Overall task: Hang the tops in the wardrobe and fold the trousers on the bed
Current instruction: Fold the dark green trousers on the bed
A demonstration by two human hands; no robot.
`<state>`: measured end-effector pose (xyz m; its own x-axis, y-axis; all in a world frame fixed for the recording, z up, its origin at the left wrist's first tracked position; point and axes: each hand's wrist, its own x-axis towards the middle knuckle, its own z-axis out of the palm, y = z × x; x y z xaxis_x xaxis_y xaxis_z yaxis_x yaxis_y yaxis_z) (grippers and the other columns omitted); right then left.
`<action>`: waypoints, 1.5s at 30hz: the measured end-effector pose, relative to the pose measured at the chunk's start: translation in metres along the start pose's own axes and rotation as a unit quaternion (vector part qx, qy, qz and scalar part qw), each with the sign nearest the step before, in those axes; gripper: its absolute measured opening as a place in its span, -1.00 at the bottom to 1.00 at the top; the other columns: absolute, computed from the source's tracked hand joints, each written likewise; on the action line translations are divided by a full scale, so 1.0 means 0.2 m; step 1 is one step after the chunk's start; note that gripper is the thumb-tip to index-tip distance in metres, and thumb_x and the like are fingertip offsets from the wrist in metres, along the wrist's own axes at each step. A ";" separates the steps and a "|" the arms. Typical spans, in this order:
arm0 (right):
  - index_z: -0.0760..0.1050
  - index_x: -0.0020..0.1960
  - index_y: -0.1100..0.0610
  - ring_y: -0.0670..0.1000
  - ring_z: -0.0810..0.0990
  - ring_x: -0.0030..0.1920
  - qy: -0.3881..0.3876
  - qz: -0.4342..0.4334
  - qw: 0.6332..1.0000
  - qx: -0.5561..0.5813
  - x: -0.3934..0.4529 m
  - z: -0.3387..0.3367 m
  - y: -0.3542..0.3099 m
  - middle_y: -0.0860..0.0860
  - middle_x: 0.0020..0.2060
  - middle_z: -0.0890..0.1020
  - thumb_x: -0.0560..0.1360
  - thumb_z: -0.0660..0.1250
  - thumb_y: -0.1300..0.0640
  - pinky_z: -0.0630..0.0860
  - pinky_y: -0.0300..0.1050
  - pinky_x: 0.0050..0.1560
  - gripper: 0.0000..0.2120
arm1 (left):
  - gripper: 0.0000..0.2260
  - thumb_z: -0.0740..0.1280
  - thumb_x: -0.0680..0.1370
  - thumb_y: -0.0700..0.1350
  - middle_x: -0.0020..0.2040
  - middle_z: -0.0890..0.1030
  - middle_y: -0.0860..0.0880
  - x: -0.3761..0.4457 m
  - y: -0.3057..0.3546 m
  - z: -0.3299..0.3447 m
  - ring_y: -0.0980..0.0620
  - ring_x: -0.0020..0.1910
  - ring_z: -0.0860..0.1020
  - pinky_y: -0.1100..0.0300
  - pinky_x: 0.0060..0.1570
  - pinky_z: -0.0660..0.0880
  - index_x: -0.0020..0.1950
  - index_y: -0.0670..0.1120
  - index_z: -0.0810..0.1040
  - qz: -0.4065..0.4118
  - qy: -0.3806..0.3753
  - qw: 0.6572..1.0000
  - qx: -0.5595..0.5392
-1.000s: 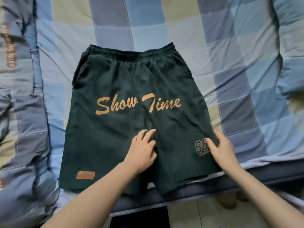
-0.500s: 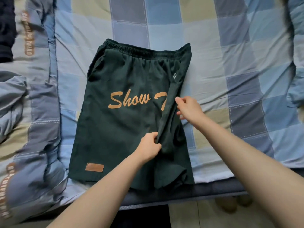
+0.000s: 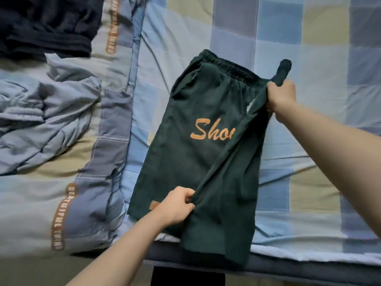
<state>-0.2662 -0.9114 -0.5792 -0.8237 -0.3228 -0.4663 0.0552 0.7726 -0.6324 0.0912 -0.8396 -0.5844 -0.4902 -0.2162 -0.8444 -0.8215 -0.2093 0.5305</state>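
The dark green shorts [image 3: 191, 162] carry orange script of which only "Sho" and part of another letter can be read, the rest covered by the side of the garment folded over it; a small brown patch [image 3: 154, 204] sits near the hem, its writing too small to read. The shorts lie on the bed [image 3: 309, 48], on a sheet checked in blue, grey and pale yellow, with the elastic waistband away from the person and the leg hems reaching the near edge of the mattress. The right hand [image 3: 281, 98] grips the waistband corner, fingers curled round the bunched cloth. The left hand [image 3: 177, 205] pinches the folded edge near the hem. To the left, a rumpled quilt [image 3: 61, 120] has a band printed "BEAUTIFUL THING", and a dark navy garment [image 3: 47, 25] lies upon it.
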 end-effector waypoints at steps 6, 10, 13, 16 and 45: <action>0.36 -0.06 0.15 0.12 0.58 -0.18 -0.074 -0.063 0.995 0.008 -0.14 0.39 -0.35 0.11 -0.04 0.51 0.58 0.22 0.02 0.56 -0.15 -0.49 -0.81 | -0.82 0.24 0.42 -0.35 -0.33 0.53 -0.08 -0.12 -0.20 -0.31 -0.15 -0.22 0.48 0.08 -0.23 0.38 -0.29 -0.09 0.46 -0.119 0.257 0.957 0.071; 0.36 -0.14 0.13 0.14 0.58 -0.05 -0.068 -0.087 0.994 -0.025 -0.17 0.59 -0.48 0.12 -0.01 0.53 0.59 0.23 0.02 0.65 0.04 -0.19 -0.79 | -0.84 0.23 0.44 -0.34 -0.16 0.60 -0.18 -0.12 -0.29 -0.38 -0.17 -0.16 0.48 0.17 -0.18 0.34 -0.20 -0.11 0.52 -0.170 0.317 0.932 0.043; 0.12 -0.31 -0.02 0.16 0.53 0.05 -0.054 -0.123 0.989 -0.066 -0.18 0.70 -0.54 0.08 -0.03 0.42 0.59 0.21 0.04 0.54 0.12 0.13 -0.63 | -0.84 0.20 0.45 -0.37 -0.12 0.59 -0.23 -0.11 -0.34 -0.38 -0.18 -0.16 0.46 0.15 -0.18 0.36 -0.17 -0.13 0.47 -0.170 0.313 0.933 0.051; 0.18 -0.29 -0.05 0.07 0.43 -0.04 -0.082 -0.153 0.979 -0.105 -0.19 0.79 -0.55 0.06 -0.09 0.41 0.60 0.20 0.08 0.51 0.10 0.19 -0.68 | -0.79 0.16 0.42 -0.41 -0.17 0.54 -0.23 -0.10 -0.35 -0.36 -0.21 -0.20 0.41 0.11 -0.21 0.35 -0.26 -0.11 0.37 -0.174 0.316 0.930 0.072; 0.60 0.04 0.13 -0.07 0.69 -0.15 -0.319 0.206 0.924 0.049 -0.83 -0.07 0.95 -0.04 -0.15 0.72 0.47 0.38 -0.15 0.57 -0.24 -0.26 -0.64 | -0.80 0.28 0.60 -0.15 0.13 0.62 -0.25 0.06 -0.49 -0.38 -0.24 0.17 0.56 -0.06 0.17 0.47 0.12 -0.26 0.55 -0.119 0.267 0.955 0.043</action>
<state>-0.1264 -0.7033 -0.6126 -0.2228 -0.2925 -0.9299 0.3659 0.8591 -0.3579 0.1876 -0.8951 -0.6415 -0.0864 -0.6324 -0.7698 -0.9236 -0.2389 0.2999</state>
